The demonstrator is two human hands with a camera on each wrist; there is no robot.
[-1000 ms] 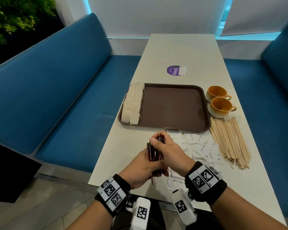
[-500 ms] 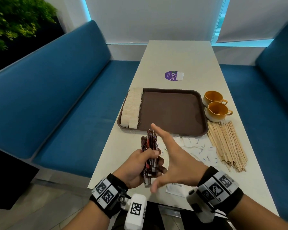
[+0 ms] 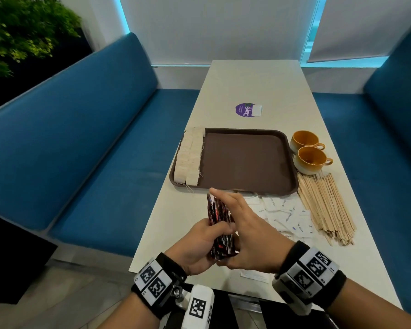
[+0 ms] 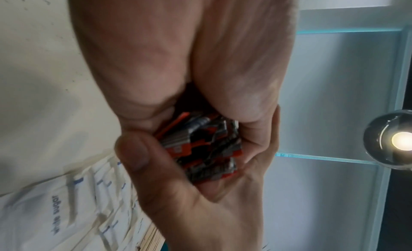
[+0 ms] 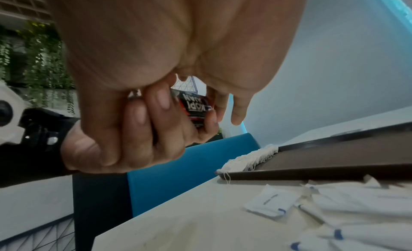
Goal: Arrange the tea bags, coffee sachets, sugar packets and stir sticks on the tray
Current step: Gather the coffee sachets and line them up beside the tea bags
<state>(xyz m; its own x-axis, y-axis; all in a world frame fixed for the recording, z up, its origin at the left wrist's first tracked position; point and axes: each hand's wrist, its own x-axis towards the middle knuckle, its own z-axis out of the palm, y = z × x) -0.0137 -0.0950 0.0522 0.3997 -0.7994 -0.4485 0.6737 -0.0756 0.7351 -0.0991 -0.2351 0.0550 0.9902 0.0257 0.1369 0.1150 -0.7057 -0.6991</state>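
- The left hand point(image 3: 197, 243) grips a bundle of coffee sachets point(image 3: 220, 224), fingers and thumb curled round its lower half, above the near part of the surface point(image 3: 254, 84).
- The right hand point(image 3: 252, 236) lies flat against the bundle's right side with straight fingers, its fingertips point(image 3: 214, 191) at the bundle's top end.
- The bundle stands nearly upright, its long axis leaning away toward the tray point(image 3: 247, 160).
- The sachets are too tightly packed to count.
- Tea bags point(image 3: 190, 157) lie in two rows along the tray's left edge, running front to back; their count is unclear.
- Sugar packets point(image 3: 285, 214) lie scattered flat on the surface just right of the hands, before the tray.
- Stir sticks point(image 3: 325, 207) lie in a loose pile right of the packets, long axes running front to back.
- Two cups point(image 3: 310, 153) stand beside the tray's right edge.
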